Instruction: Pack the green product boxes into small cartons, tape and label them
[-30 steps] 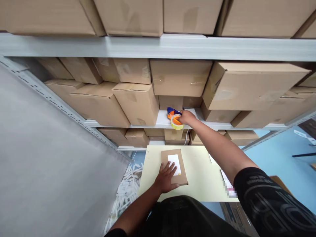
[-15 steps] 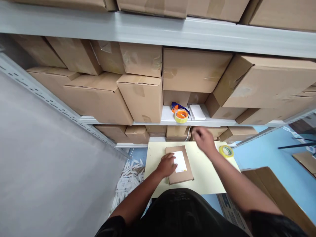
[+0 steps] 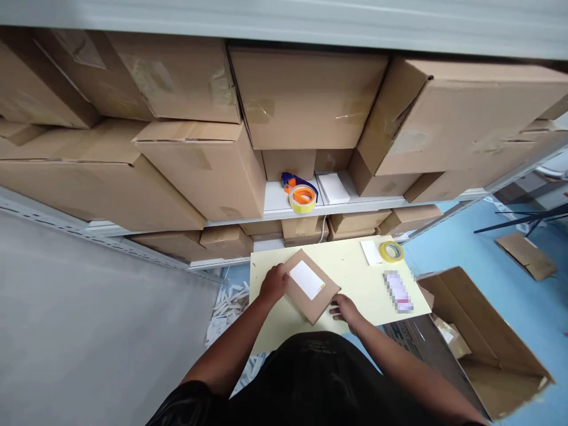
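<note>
Your left hand [image 3: 274,283] and right hand [image 3: 345,309] grip opposite edges of the flat brown parcel [image 3: 309,286], turned askew with its white label [image 3: 306,280] facing up.

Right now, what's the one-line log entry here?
left hand: grips parcel edge | right hand: touches parcel corner | parcel: on table, label up | tape dispenser: on shelf

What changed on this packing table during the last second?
The right hand let go of the tape dispenser on the shelf and came down to the cardboard parcel, now turned diagonal. The left hand slid from its top to its left edge. The tape dispenser stayed on the shelf.
</note>
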Tool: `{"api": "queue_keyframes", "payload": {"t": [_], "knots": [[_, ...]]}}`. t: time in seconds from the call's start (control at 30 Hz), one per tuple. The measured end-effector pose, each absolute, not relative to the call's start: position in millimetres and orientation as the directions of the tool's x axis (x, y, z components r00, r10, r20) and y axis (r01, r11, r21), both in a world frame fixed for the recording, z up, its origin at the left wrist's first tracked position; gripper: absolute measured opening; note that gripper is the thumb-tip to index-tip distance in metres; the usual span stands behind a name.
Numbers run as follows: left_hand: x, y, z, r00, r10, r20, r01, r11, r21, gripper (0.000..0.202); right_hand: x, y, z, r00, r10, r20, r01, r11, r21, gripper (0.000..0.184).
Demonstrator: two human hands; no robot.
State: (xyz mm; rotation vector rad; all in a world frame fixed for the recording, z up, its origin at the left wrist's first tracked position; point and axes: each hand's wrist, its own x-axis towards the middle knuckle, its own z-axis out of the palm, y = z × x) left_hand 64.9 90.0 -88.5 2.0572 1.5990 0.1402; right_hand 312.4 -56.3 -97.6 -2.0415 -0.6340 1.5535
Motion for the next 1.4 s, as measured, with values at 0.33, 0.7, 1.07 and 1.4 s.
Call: {"api": "queue_keyframes", "payload": {"t": [0.33, 0.7, 1.07, 1.4], "knots": [[37.0, 11.6, -91.5, 0.147, 0.876, -0.460, 0.719, 0.225, 0.658, 0.040, 364.2, 26.9, -94.4, 0.259, 0.757, -0.600, 0.370, -0.652, -0.662, 0.044], [73.9, 48.4, -68.6, 0.020, 0.928, -0.373, 0.472, 0.320, 0.821, 0.060, 362.8, 34.7, -63.6, 0.253, 0.832, -0.494, 0.423, -0.554, -0.717, 0.067], [58.2, -17.8, -87.2, 0.095, 0.931, -0.352, 0.491, 0.263, 0.830, 0.040, 347.5, -73.1, -92.1, 0.339, 0.871, -0.356, 0.473, -0.485, -0.736, 0.053], [43.1, -0.4, -108.4, 0.250, 0.915, -0.317, 0.556, 0.133, 0.821, 0.037, 347.3, -64.7, -101.2, 0.305, 0.882, -0.358, 0.631, -0.469, -0.618, 0.055]]}}
